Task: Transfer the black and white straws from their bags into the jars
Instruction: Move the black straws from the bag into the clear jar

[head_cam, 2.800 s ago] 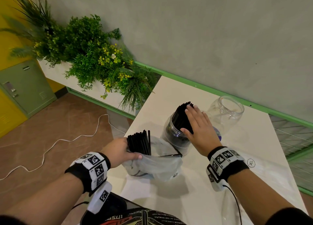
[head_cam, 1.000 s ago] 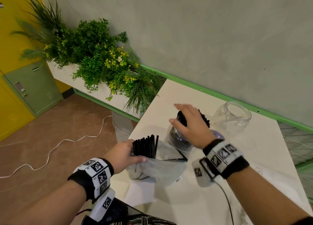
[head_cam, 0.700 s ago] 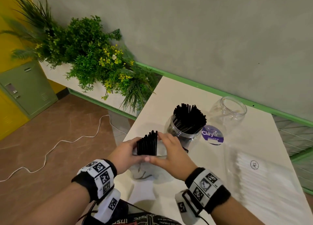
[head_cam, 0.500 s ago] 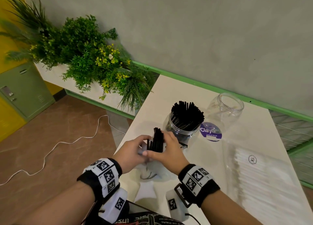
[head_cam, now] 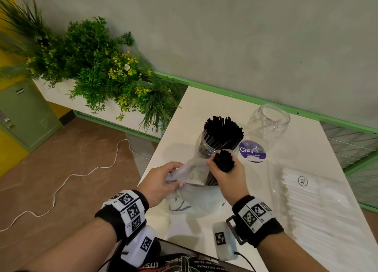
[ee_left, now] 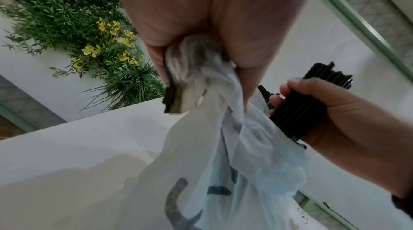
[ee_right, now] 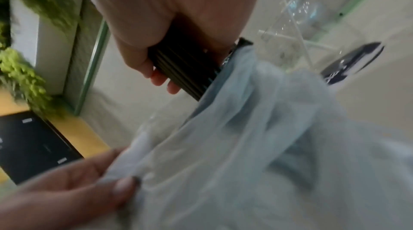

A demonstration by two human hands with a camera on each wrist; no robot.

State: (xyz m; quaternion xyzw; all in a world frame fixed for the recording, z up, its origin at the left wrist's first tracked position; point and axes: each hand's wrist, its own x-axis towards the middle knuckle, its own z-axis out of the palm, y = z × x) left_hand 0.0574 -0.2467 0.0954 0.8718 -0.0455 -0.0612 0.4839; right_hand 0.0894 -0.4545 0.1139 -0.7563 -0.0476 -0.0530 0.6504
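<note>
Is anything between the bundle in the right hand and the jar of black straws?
Nothing visible blocks it. The bundle in the right hand is beside the jar, lower end still in the bag held by the left hand.

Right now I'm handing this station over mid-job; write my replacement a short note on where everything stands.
Left hand grips the rim of the plastic bag on the table.
Right hand grips a bundle of black straws, its lower end inside the bag.
Near jar already holds many black straws; far jar is empty, a purple lid between the jars.
The bag of white straws lies flat, untouched, on the table's right side.
Left: drop this bundle into the near jar, then move the white straws to the far jar.
</note>
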